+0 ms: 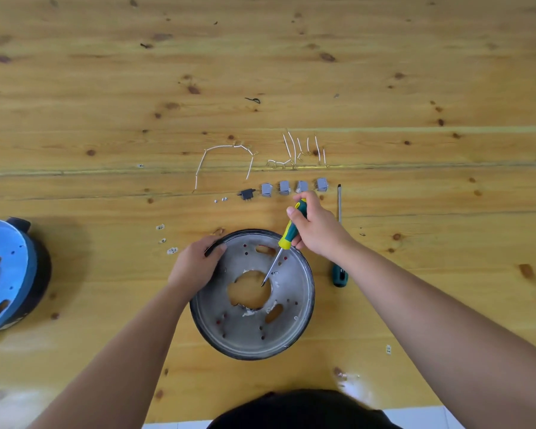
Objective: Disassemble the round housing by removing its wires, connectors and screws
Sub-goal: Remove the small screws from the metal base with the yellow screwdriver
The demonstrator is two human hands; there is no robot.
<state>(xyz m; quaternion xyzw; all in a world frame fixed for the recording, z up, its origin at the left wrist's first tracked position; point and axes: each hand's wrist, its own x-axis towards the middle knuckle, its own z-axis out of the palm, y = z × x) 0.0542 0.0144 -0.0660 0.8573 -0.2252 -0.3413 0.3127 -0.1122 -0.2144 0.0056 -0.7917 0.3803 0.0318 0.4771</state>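
**Screwdriver at the hub**

The round housing (pixel 252 294) lies on the wooden table (pixel 291 72), steadied at its ten-o'clock rim by the left hand (pixel 195 266), fingers curled over the edge. The right hand (pixel 314 229) wraps the screwdriver (pixel 287 235), tip probing the centre hole's two-o'clock edge. Removed connectors (pixel 293 187) and wires (pixel 294 150) sit sorted at twelve o'clock.

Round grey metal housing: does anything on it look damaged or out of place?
The round grey metal housing has white crusty residue around its jagged central hole. Otherwise nothing stands out.
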